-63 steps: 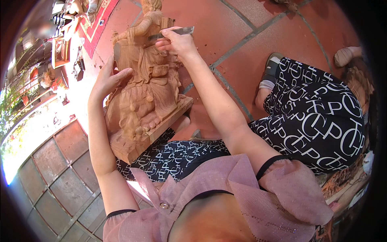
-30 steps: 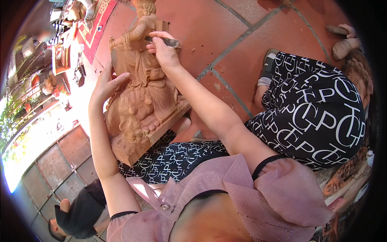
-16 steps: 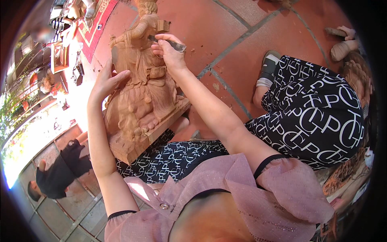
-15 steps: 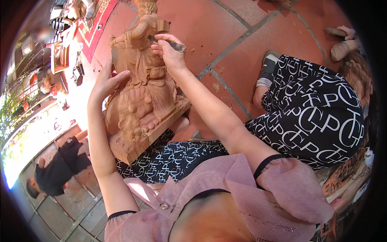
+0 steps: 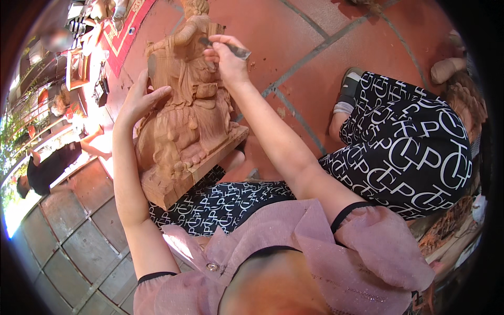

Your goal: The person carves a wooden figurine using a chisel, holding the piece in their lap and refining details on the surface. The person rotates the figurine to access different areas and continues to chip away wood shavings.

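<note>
A carved wooden figure [image 5: 197, 113] on a thick wooden base leans upright over my lap. My left hand [image 5: 140, 100] rests along its left side, thumb on the front and fingers stretched toward the back edge; the far fingertips are partly hidden. Pinched in my right hand [image 5: 229, 60] is a thin dark grey strip-like tool [image 5: 241, 52] with a flared, pale-edged end. Its other end reaches the upper part of the carving, beside a squared block of wood [image 5: 214, 29]. I cannot make out the tool's exact kind.
Reddish floor tiles [image 5: 299, 58] with grey joints lie beyond the carving. A red patterned mat [image 5: 123, 39] is at the far left. Another person in black [image 5: 50, 168] is at the left. More carved wood [image 5: 467, 97] stands at the right, next to my bent leg.
My right hand has moved slightly up and to the right with the tool, and the carving has shifted a little. The person at the left has moved farther away.
</note>
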A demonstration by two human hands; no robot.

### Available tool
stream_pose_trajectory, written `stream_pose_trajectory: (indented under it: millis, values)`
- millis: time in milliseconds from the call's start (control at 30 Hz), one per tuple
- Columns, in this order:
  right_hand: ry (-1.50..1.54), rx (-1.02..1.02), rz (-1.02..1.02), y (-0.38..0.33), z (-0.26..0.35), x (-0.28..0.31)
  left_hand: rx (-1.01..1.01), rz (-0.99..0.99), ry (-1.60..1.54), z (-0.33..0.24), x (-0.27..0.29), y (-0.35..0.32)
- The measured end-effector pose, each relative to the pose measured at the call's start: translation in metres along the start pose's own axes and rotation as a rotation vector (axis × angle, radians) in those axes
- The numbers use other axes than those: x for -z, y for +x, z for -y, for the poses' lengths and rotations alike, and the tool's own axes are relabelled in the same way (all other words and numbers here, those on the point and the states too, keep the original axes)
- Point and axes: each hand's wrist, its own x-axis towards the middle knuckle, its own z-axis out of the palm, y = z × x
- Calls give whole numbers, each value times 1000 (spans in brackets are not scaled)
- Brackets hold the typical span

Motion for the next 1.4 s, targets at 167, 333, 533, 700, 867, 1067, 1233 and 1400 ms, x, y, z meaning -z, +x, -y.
stream_pose_trajectory:
  millis: [167, 333, 533, 700, 867, 1067, 1233, 1400]
  values:
    - [-63, -42, 6, -9, -5, 1, 18, 16, -128, 6, -3, -3]
    - [-83, 11, 3, -11, -17, -5, 101, 42, -9, -1, -1, -1]
    - [35, -86, 26, -13, -13, -14, 48, 32, -25, 4, 0, -1]
    - [60, -46, 30, 0, -2, 2, 81, 36, 19, 3, 2, 0]
    - [-77, -42, -89, -2, 2, 9, 81, 33, 14, 2, 1, 0]
    - [-42, 36, 3, -5, -8, 0, 1, -16, -50, 6, -2, -2]
    - [-362, 317, 48, 1, -26, 1, 32, -1, -13, 10, 0, 0]
    - [-518, 454, 78, -9, -30, -2, -3, -7, -51, 4, -2, 0]
